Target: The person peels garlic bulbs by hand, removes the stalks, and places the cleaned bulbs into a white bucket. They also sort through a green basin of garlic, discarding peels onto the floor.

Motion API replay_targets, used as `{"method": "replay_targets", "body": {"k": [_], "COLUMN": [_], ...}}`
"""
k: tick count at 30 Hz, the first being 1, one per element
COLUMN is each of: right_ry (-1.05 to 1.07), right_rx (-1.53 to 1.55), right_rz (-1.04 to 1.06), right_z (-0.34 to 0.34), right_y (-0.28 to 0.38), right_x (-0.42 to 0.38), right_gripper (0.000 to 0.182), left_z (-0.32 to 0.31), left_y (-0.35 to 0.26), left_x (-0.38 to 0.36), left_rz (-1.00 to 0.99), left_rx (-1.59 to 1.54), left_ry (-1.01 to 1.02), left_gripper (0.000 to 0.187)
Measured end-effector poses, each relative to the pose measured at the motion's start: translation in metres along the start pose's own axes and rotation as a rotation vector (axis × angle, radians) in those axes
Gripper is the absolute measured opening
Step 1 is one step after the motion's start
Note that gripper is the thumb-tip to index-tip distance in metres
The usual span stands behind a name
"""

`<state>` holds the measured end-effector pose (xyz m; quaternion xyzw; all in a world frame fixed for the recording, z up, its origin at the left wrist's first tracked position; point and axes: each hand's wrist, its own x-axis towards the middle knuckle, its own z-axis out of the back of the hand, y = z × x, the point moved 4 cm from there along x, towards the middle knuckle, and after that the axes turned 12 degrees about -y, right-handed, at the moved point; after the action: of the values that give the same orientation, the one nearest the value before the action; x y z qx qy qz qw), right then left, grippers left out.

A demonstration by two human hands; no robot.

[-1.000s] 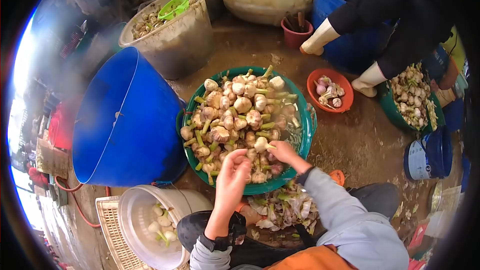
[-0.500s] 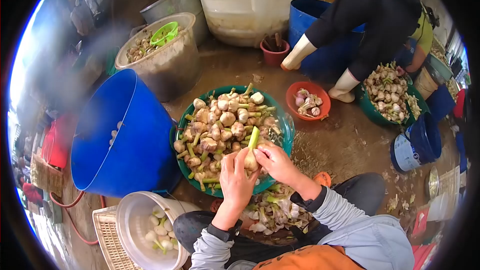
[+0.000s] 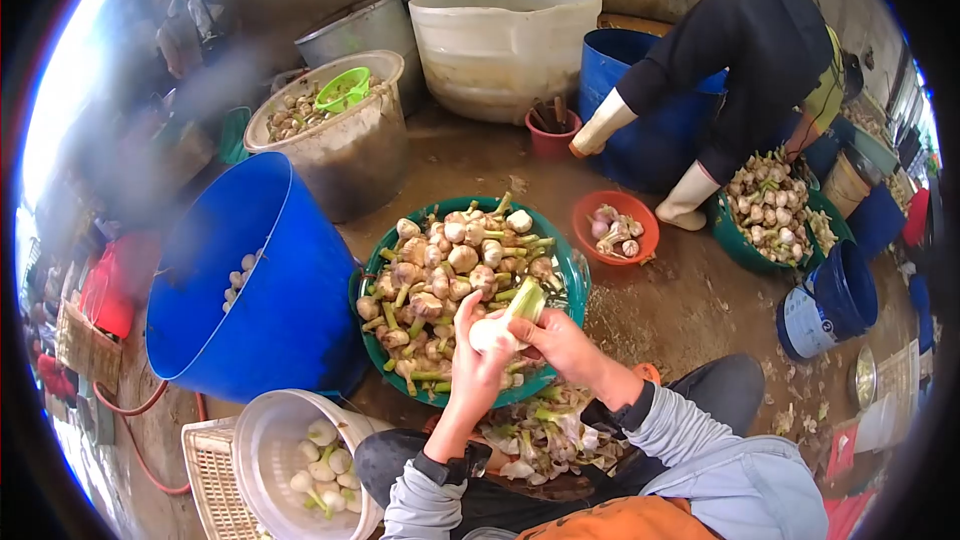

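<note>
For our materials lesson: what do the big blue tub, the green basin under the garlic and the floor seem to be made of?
Blue tub: probably plastic, smooth with a soft sheen.
Green basin: likely plastic, glossy moulded rim.
Floor: looks like bare concrete, matt, stained and damp.

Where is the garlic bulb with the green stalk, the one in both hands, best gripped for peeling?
Probably around its round white body, as the left hand does, coming from below and the left. The garlic bulb is plump and fills the palm, and its green stalk points up and right toward the right hand, so a pinch there looks practical.
</note>
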<state>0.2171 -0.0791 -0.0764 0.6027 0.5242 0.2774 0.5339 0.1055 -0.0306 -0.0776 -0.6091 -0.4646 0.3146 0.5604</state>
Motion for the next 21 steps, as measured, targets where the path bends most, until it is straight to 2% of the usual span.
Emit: {"method": "replay_targets", "body": {"k": [1, 2, 3, 4, 6, 7, 9, 11, 12, 14, 16, 17, 18, 20, 21], "right_ry": [-0.068, -0.109, -0.152, -0.194, -0.153, -0.136, -0.106, -0.069, -0.051, -0.074, -0.158, -0.059, -0.064, -0.078, -0.024], "right_rx": [-0.092, -0.143, -0.194, -0.245, -0.186, -0.153, -0.198, 0.044, 0.163, -0.005, -0.241, -0.145, -0.099, -0.004, 0.302], "right_rz": [0.173, 0.248, 0.319, 0.389, 0.268, 0.208, 0.037, -0.021, -0.05, 0.211, 0.536, 0.377, 0.344, 0.283, 0.165], "right_z": [-0.002, -0.002, -0.001, 0.0, 0.002, 0.004, 0.003, 0.004, 0.006, 0.008, -0.004, -0.009, -0.008, -0.003, -0.001], "right_y": [-0.001, 0.002, 0.003, 0.005, 0.0, -0.001, 0.012, 0.002, -0.005, -0.008, 0.007, 0.012, 0.012, 0.012, 0.015], "right_x": [0.0, 0.0, -0.001, -0.002, -0.001, -0.001, -0.009, -0.007, -0.005, 0.0, -0.002, -0.01, -0.009, -0.007, -0.002], "right_gripper": [0.026, 0.025, 0.024, 0.022, 0.021, 0.021, 0.022, 0.024, 0.025, 0.028, 0.028, 0.027, 0.028, 0.029, 0.027], "left_z": [0.007, 0.013, 0.012, 0.012, 0.006, 0.008, 0.018, 0.025, 0.021, 0.028, 0.021, 0.019, 0.015, 0.016, 0.018], "left_y": [0.012, 0.016, 0.012, 0.005, -0.015, -0.021, -0.012, 0.004, -0.003, 0.016, 0.002, 0.0, -0.005, 0.002, 0.002], "left_x": [0.007, 0.01, 0.008, 0.005, -0.002, 0.001, 0.007, 0.009, 0.009, 0.014, 0.007, 0.007, 0.007, 0.004, 0.005], "left_rz": [0.342, 0.682, 0.732, 0.484, -0.014, -0.478, -0.018, 0.487, 0.595, 0.445, 0.279, 0.047, -0.184, 0.126, 0.275], "left_rx": [-0.463, -0.928, -0.858, -0.485, 0.257, 0.663, 0.199, -0.285, -0.284, 0.065, 0.228, 0.353, 0.472, 0.103, -0.082], "left_ry": [0.189, 0.381, 0.354, 0.209, -0.077, -0.146, 0.017, 0.171, 0.16, -0.027, -0.027, -0.081, -0.135, -0.025, 0.03], "left_gripper": [0.058, 0.056, 0.049, 0.046, 0.039, 0.035, 0.034, 0.033, 0.038, 0.042, 0.04, 0.04, 0.04, 0.04, 0.04]}}
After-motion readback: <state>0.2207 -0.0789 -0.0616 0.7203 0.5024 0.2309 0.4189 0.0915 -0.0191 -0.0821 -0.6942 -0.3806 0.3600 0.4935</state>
